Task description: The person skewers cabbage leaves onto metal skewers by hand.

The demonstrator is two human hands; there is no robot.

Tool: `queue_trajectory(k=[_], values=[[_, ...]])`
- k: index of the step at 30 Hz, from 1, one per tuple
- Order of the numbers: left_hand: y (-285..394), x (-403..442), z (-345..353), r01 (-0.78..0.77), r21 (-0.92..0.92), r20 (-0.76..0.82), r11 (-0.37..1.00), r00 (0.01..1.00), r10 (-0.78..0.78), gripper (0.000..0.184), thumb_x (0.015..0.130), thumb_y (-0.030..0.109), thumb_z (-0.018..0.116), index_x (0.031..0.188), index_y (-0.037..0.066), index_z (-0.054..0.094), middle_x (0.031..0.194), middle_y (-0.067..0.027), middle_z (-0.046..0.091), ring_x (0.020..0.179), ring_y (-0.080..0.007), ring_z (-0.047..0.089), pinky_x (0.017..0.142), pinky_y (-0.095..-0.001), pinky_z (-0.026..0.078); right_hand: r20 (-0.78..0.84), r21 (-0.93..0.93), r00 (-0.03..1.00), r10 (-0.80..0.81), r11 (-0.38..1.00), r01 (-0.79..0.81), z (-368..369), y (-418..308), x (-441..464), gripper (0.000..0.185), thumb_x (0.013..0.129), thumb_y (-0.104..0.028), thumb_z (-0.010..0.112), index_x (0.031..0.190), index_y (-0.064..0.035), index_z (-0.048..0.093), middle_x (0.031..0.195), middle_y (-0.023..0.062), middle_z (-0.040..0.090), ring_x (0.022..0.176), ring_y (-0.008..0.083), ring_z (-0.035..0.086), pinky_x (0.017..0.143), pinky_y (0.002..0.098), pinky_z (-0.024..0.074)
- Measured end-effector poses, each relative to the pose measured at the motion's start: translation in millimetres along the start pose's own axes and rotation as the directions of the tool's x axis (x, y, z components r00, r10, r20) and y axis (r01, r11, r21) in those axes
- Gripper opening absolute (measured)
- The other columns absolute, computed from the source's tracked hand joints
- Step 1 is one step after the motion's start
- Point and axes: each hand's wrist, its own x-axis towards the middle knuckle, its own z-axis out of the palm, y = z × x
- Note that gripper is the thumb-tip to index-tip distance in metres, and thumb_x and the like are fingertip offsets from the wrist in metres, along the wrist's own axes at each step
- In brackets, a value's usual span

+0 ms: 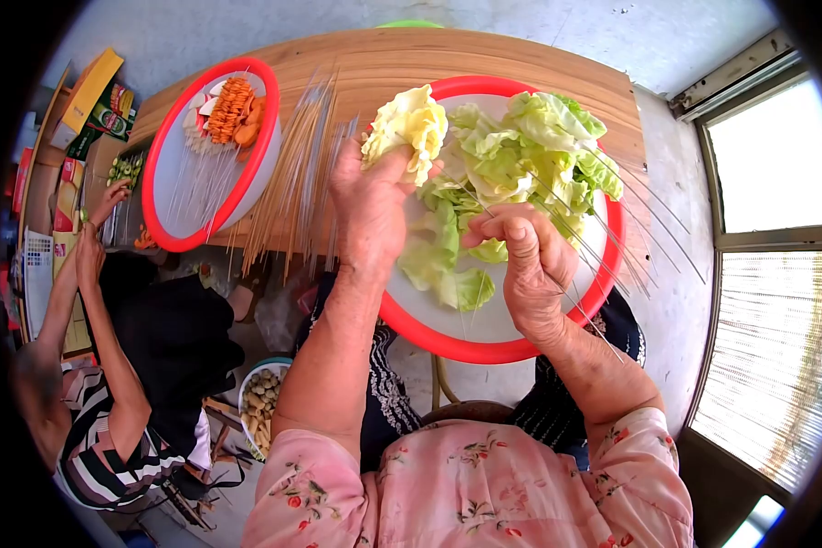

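Observation:
My left hand [370, 210] is closed around a crumpled pale yellow leaf of lettuce or cabbage [406, 128], raised over the left edge of a red-rimmed basin [457, 350]. To its right, my right hand [532, 269] is pinched above the basin. A thin skewer [597, 331] runs out from under that hand toward the lower right; its other end is hard to follow. Loose green lettuce leaves [557, 132] fill much of the basin. Several skewers [662, 215] lie across the lettuce and stick out past the right rim.
On the wooden table [365, 55], many loose skewers [292, 164] lie left of my hand. A second red-rimmed basin [152, 196] holds skewered carrot pieces [233, 110]. At far left another person's hands [96, 233] work near boxes. A bowl of vegetables [263, 402] stands below.

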Motion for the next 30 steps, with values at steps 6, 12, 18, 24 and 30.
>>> queue_trajectory(k=[6, 12, 18, 24, 30], values=[[-1, 1, -1, 0.005, -0.014, -0.01, 1.0, 1.0, -0.005, 0.024, 0.083, -0.004, 0.054, 0.108, -0.003, 0.052, 0.102, -0.0113, 0.061, 0.088, -0.021, 0.063, 0.07, -0.0383, 0.056, -0.017, -0.038, 1.0, 0.009, 0.999, -0.009, 0, -1, -1, 0.036, 0.095, -0.031, 0.048, 0.082, 0.0006, 0.06, 0.077, 0.0106, 0.065, 0.069, 0.0168, 0.065, 0.068, 0.0279, 0.0496], [0, 1, -2, -0.005, -0.019, 0.013, 1.0, 1.0, 0.005, 0.03, 0.086, 0.003, 0.056, 0.115, -0.002, 0.052, 0.101, -0.0134, 0.063, 0.082, -0.0217, 0.064, 0.069, -0.0325, 0.054, -0.007, -0.064, 1.0, -0.006, 0.998, 0.006, 0, -2, -3, 0.037, 0.095, -0.032, 0.047, 0.083, -0.0001, 0.06, 0.077, 0.0114, 0.066, 0.07, 0.017, 0.065, 0.069, 0.0279, 0.0497], [5, -1, 0, 0.027, 0.055, 0.053, 0.998, 0.998, -0.03, 0.031, 0.085, 0.004, 0.057, 0.115, -0.003, 0.052, 0.101, -0.0134, 0.063, 0.082, -0.0219, 0.064, 0.07, -0.0327, 0.054, -0.01, -0.019, 0.999, 0.04, 0.999, -0.04, 1, -1, 0, 0.039, 0.095, -0.035, 0.047, 0.085, -0.0001, 0.06, 0.075, 0.0114, 0.065, 0.071, 0.0174, 0.065, 0.07, 0.0282, 0.0497], [5, -2, -1, 0.065, -0.039, 0.073, 0.997, 0.995, -0.063, 0.034, 0.084, 0.005, 0.058, 0.117, -0.001, 0.052, 0.105, -0.0124, 0.062, 0.087, -0.0226, 0.064, 0.073, -0.0334, 0.055, -0.018, 0.31, 0.974, 0.225, 0.928, -0.208, 4, 3, 5, 0.041, 0.095, -0.036, 0.047, 0.088, 0.0022, 0.061, 0.079, 0.0106, 0.066, 0.069, 0.0186, 0.064, 0.068, 0.0288, 0.0497], [7, -6, 2, 0.165, -0.092, 0.182, 0.982, 0.972, -0.146, 0.04, 0.084, 0.004, 0.057, 0.123, 0.002, 0.048, 0.111, -0.0116, 0.06, 0.093, -0.0235, 0.063, 0.075, -0.033, 0.055, -0.015, 0.311, 0.968, 0.251, 0.921, -0.235, 0, 11, 7, 0.045, 0.097, -0.037, 0.043, 0.086, 0.0036, 0.06, 0.08, 0.0131, 0.064, 0.069, 0.0211, 0.065, 0.066, 0.0296, 0.0507]])
